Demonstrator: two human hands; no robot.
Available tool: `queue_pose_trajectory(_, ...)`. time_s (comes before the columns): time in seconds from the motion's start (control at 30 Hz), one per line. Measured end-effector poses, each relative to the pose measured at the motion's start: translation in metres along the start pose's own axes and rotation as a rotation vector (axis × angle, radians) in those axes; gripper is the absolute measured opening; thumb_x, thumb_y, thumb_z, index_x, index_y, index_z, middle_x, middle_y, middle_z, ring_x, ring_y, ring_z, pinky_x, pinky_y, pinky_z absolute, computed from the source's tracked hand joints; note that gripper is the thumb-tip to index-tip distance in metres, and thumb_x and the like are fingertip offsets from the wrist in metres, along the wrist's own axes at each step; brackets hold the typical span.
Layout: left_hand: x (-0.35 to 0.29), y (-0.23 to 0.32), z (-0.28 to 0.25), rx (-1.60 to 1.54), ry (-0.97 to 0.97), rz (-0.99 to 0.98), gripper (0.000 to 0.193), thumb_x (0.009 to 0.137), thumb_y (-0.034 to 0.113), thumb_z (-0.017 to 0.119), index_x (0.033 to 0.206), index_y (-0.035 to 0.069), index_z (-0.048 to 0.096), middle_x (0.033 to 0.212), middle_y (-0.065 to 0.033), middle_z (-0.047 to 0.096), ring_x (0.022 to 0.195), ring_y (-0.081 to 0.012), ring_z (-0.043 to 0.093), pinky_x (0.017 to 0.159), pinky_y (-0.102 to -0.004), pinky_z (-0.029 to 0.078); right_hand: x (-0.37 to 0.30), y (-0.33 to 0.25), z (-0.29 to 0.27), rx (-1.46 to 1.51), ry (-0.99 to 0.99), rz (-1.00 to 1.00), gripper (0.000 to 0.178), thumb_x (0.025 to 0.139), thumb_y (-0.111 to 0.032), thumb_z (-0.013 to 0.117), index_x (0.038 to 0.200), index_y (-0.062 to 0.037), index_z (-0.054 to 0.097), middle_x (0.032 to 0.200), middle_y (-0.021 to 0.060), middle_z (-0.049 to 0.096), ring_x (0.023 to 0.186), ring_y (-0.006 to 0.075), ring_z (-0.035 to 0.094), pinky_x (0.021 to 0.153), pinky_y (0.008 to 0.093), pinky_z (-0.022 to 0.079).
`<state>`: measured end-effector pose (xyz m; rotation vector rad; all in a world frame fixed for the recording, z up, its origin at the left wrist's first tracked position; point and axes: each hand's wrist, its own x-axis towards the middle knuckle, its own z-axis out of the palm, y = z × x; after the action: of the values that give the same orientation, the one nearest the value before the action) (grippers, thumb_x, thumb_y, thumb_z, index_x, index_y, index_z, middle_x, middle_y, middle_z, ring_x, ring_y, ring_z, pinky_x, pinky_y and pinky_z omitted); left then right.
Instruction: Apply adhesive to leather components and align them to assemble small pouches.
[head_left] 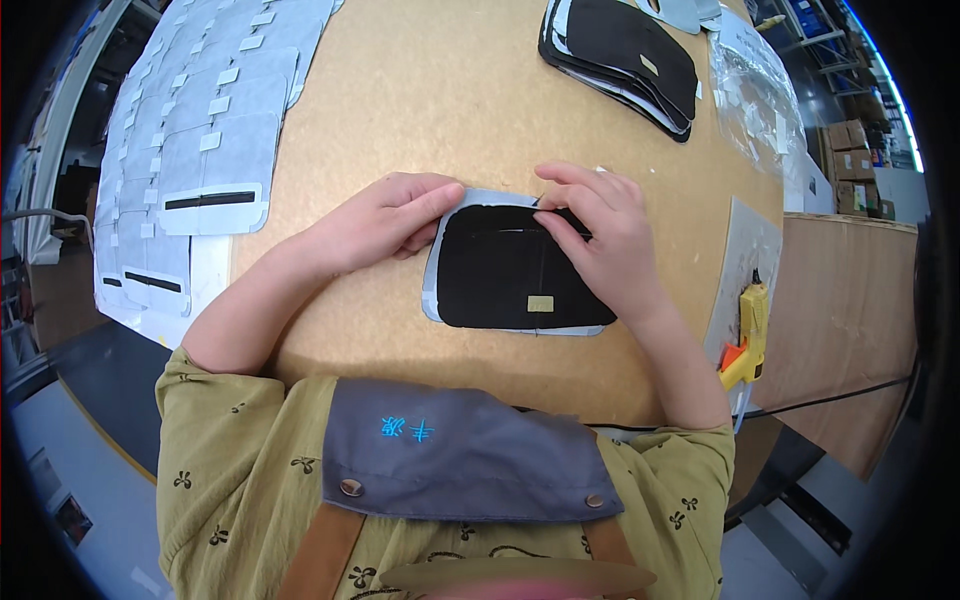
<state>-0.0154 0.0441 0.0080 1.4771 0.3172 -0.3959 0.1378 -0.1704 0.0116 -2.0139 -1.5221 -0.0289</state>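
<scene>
A black rounded panel (pixel 490 270) with a small yellowish label (pixel 540 304) lies over a light grey backing sheet (pixel 432 290), whose edge shows along the far, left and near sides. My left hand (pixel 415 212) grips the far left corner, thumb on top of the grey edge and the other fingers curled beside and under it. At the far edge, right of the middle, my right hand (pixel 605 230) is closed in a pinch, thumb and forefinger nearly meeting. What lies between those fingertips is too small to make out. This hand hides the panel's far right corner.
Grey sheets with white tabs (pixel 215 140) overlap at the left. A stack of black panels (pixel 630 60) lies at the far right, beside clear plastic wrap (pixel 755 90). A yellow glue gun (pixel 750 335) with a cable rests at the right on a pale board (pixel 738 250).
</scene>
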Motion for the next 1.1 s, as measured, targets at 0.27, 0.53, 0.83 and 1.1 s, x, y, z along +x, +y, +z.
queue_pose_trajectory(0.27, 0.0, 0.001, 0.01, 0.245, 0.141, 0.058, 0.033, 0.102, 0.028, 0.047, 0.096, -0.002, 0.062, 0.07, -0.002, 0.054, 0.065, -0.0106, 0.048, 0.061, -0.029, 0.043, -0.018, -0.021, -0.057, 0.232, 0.023, 0.309, 0.01, 0.083, -0.004, 0.07, 0.091, -0.0056, 0.067, 0.089, 0.0063, 0.069, 0.085, 0.0245, 0.065, 0.077, 0.0349, 0.05)
queue_pose_trajectory(0.53, 0.005, 0.0, 0.011, 0.402, 0.31, 0.15, 0.028, 0.103, 0.023, 0.049, 0.09, -0.001, 0.058, 0.069, 0.003, 0.047, 0.067, -0.0064, 0.041, 0.061, -0.0261, 0.039, -0.061, -0.06, -0.085, -0.42, 0.221, -0.08, 0.016, 0.082, 0.001, 0.065, 0.093, -0.0092, 0.062, 0.103, 0.0077, 0.072, 0.086, 0.0174, 0.067, 0.083, 0.0322, 0.047)
queue_pose_trajectory(0.83, 0.01, 0.001, 0.011, 0.434, 0.317, 0.16, 0.028, 0.099, 0.024, 0.055, 0.099, -0.002, 0.065, 0.068, -0.0065, 0.057, 0.063, -0.0115, 0.049, 0.061, -0.0306, 0.044, -0.095, -0.072, 0.006, -0.241, 0.047, -0.334, 0.007, 0.08, -0.012, 0.065, 0.085, -0.0149, 0.062, 0.096, 0.001, 0.069, 0.084, 0.0115, 0.064, 0.08, 0.0281, 0.046)
queue_pose_trajectory(1.1, 0.016, 0.004, 0.014, 0.483, 0.352, 0.204, 0.026, 0.098, 0.023, 0.055, 0.098, -0.002, 0.065, 0.068, -0.0102, 0.059, 0.06, -0.0156, 0.051, 0.059, -0.0321, 0.044, -0.091, -0.077, 0.008, -0.196, 0.005, -0.352, 0.009, 0.075, -0.012, 0.066, 0.084, -0.0126, 0.065, 0.097, 0.002, 0.071, 0.078, 0.0113, 0.063, 0.065, 0.0257, 0.042)
